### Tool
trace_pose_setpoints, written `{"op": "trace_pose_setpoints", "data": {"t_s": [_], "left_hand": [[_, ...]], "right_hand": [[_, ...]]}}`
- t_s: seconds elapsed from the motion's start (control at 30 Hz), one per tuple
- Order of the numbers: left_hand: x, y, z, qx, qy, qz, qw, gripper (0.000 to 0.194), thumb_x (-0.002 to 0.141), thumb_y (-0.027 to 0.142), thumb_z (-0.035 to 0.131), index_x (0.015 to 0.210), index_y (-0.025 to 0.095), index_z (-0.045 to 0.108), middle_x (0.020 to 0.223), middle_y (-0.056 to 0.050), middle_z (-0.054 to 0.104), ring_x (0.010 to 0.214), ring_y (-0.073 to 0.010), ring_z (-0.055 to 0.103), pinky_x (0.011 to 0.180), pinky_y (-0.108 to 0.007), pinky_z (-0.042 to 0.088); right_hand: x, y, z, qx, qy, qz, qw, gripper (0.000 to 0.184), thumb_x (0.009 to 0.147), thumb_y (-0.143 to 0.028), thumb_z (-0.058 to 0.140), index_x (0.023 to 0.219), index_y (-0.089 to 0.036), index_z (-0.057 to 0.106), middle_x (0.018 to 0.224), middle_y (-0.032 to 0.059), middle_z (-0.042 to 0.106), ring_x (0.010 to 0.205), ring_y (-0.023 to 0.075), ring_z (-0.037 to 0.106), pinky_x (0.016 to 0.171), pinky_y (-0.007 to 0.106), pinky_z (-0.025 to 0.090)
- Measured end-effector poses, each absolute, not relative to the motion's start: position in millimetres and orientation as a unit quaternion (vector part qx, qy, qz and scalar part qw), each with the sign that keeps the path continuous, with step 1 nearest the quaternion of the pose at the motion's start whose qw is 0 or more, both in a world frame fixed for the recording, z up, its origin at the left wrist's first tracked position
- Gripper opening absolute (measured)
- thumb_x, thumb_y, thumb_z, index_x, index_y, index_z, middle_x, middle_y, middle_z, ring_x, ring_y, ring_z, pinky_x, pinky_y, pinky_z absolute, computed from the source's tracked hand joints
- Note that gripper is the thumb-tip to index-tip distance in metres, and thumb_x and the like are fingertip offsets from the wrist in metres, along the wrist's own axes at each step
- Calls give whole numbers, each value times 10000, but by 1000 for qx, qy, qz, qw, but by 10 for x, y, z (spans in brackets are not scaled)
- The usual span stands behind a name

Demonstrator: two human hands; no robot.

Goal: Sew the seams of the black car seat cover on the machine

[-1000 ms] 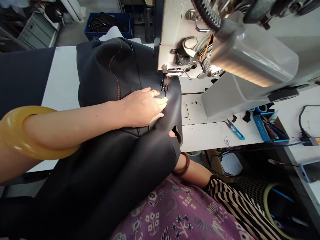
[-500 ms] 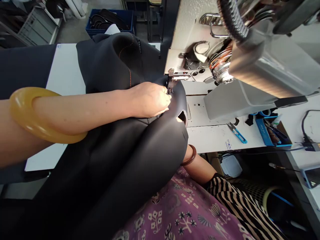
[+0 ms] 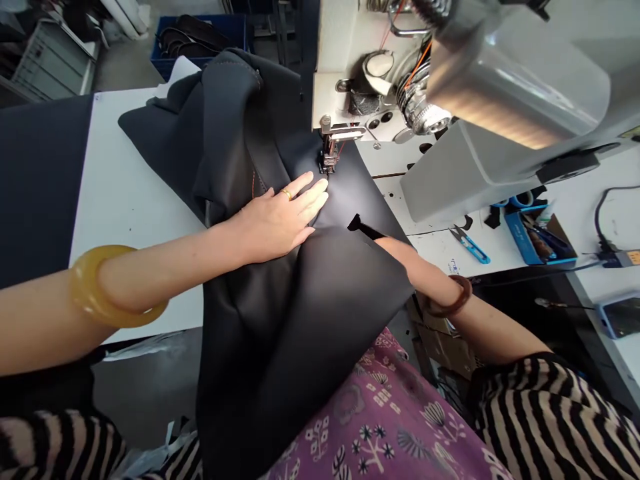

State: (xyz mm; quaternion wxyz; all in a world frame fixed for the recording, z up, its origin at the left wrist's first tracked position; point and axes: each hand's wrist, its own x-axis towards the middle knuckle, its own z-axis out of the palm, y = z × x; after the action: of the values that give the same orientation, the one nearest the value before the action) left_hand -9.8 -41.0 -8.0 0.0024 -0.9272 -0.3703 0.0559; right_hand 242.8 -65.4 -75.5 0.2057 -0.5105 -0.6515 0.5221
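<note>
A large piece of black leather-like material (image 3: 345, 293) lies in folds under the presser foot (image 3: 329, 160) of a sewing machine (image 3: 333, 87). My left hand (image 3: 283, 217) rests flat on it, fingers stretched out, with the fingertips just in front of the foot. Orange stitching (image 3: 253, 183) shows on a fold beside that hand. On the right, my right hand (image 3: 400, 257) reaches in at the material's edge, near a dark notch-shaped opening. The material covers its fingers, so their grip is hidden.
Blue-handled thread snips (image 3: 471, 245) lie on the white table (image 3: 135, 180), right of the machine. Beyond them stands a small blue box (image 3: 540, 237) of tools. A phone (image 3: 620, 313) lies at the right edge. A blue crate (image 3: 165, 63) with black pieces stands at the back left.
My left hand has gone from curled fingers at the presser foot to lying flat, slightly nearer me. My right hand has come further into sight, and the material has spread flatter near the foot.
</note>
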Motion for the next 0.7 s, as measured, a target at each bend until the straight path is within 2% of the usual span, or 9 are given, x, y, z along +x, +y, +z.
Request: {"op": "trace_pose_setpoints", "data": {"t_s": [0.07,0.13,0.17,0.3,0.47,0.57,0.7], "left_hand": [[-94,-446,-127,-924,-381,39,5,550,960,260,389,1493,126,390,1546,-155,396,1475,-314,286,1077,-508,470],[-81,-465,-147,-919,-393,24,8,529,961,257,402,1476,138,421,1531,-163,414,1459,-317,316,1061,-505,487],[-72,-471,-149,-916,-400,19,9,516,962,255,406,1464,140,440,1522,-169,424,1451,-319,330,1048,-498,500],[-29,-486,-145,-910,-415,15,14,498,960,254,434,1444,141,469,1493,-191,448,1427,-337,360,1004,-501,532],[42,-464,-143,-895,-445,4,28,510,961,222,412,1466,151,439,1490,-190,450,1402,-347,386,955,-516,565],[88,-434,-138,-886,-463,4,28,518,967,217,381,1481,154,418,1481,-196,461,1391,-358,400,898,-516,594],[121,-426,-151,-880,-475,-16,18,487,977,211,364,1451,174,468,1485,-185,461,1403,-353,398,982,-522,556]], "right_hand": [[2449,-574,-640,-487,-689,503,187,62,745,-267,645,744,-230,696,824,6,694,778,193,597,745,314,464],[2430,-559,-542,-474,-674,526,212,250,804,-398,590,950,-229,701,1004,25,701,897,210,617,789,316,473],[2415,-567,-509,-475,-644,553,230,307,815,-452,580,979,-216,688,1000,32,696,893,204,619,774,303,477],[2384,-562,-473,-517,-554,611,229,322,794,-497,617,851,-183,655,752,0,630,666,129,552,583,228,407],[2387,-340,-433,-574,-538,565,249,251,757,-419,610,791,-173,647,712,-6,618,633,115,543,566,218,399],[2375,-211,-359,-592,-540,548,242,234,758,-396,583,697,-171,584,617,-14,556,558,98,497,507,210,347],[2351,-155,-295,-587,-548,544,243,270,787,-403,535,648,-173,523,562,-17,500,500,85,451,481,212,312]]}}
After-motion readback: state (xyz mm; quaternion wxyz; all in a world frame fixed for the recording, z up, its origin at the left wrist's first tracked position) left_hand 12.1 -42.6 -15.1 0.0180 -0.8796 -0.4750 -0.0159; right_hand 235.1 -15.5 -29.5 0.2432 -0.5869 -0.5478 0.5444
